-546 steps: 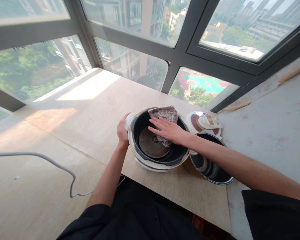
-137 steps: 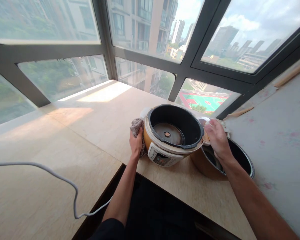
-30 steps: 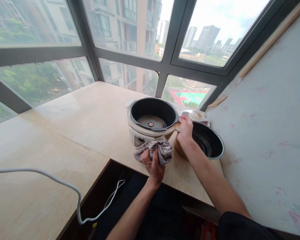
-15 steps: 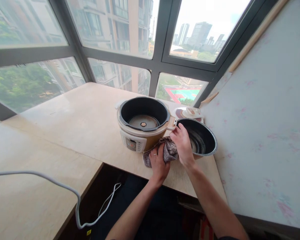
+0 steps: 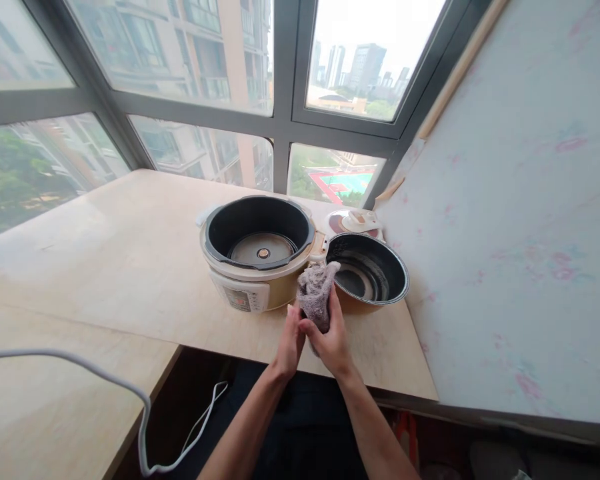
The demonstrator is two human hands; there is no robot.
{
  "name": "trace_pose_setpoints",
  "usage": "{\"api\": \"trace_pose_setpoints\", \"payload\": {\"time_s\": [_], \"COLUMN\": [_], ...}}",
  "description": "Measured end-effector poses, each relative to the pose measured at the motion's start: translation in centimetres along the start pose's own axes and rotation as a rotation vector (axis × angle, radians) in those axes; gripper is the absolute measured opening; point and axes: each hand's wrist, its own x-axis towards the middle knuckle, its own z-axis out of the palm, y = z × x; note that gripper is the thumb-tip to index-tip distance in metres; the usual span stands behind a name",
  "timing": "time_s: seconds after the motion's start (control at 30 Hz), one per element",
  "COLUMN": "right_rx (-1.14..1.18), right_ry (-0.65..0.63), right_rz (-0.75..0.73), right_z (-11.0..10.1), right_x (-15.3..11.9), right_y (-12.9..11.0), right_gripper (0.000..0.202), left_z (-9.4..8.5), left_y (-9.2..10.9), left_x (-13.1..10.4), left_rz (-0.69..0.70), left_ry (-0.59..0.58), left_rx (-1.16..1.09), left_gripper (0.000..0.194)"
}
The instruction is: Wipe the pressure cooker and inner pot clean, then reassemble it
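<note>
A bunched grey-brown cloth is held up between my two hands in front of the cooker. My right hand wraps around it from the right, thumb across its lower part. Against its left lower side presses my left hand, fingers together and partly hidden. Just behind stands an electric pressure cooker, lidless, its dark inside showing a round base with a small centre knob. To its right is the black inner pot, set down separately and open at the top.
The white and brown lid lies behind the inner pot by the window. A white cable loops over the counter at left and hangs past its edge. A papered wall borders the right side.
The cloth has come up off the counter into both hands. My right hand has left the pot rim and closed around the cloth; my left hand has turned on edge. The view has shifted right.
</note>
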Motion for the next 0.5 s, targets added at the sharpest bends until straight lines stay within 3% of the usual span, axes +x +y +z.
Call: {"api": "trace_pose_setpoints", "payload": {"time_s": [0.1, 0.17, 0.2, 0.27, 0.37, 0.43, 0.5], "right_rx": [-0.019, -0.081, -0.120, -0.202, -0.292, -0.319, -0.314], "right_ry": [0.102, 0.199, 0.237, 0.270, 0.276, 0.350, 0.460], "right_rz": [-0.017, -0.127, -0.194, -0.319, -0.462, -0.520, -0.506], "right_z": [1.6, 2.9, 3.7, 5.4, 7.8, 8.8, 9.1], "right_x": [0.9, 0.9, 0.7, 0.2, -0.1, 0.3, 1.4], "right_y": [1.4, 2.7, 3.4, 4.3, 5.0, 5.1, 5.3], "right_gripper": [0.074, 0.067, 0.067, 0.068, 0.069, 0.069, 0.072], "left_z": [-2.5, -3.8, -4.3, -5.1, -6.7, -8.2, -9.8], "left_y": [3.2, 5.8, 7.0, 9.3, 11.7, 12.6, 13.1], "left_x": [-1.3, -2.6, -3.2, -3.5, -1.5, 1.3, 4.6], "left_rz": [-0.015, -0.051, -0.029, 0.159, 0.609, 0.717, 0.640], "left_ry": [-0.006, 0.047, 0.114, 0.387, 0.834, 0.883, 0.829], "left_rx": [0.237, 0.406, 0.445, 0.485, 0.524, 0.591, 0.600], "left_gripper": [0.056, 0.044, 0.038, 0.031, 0.031, 0.040, 0.054]}}
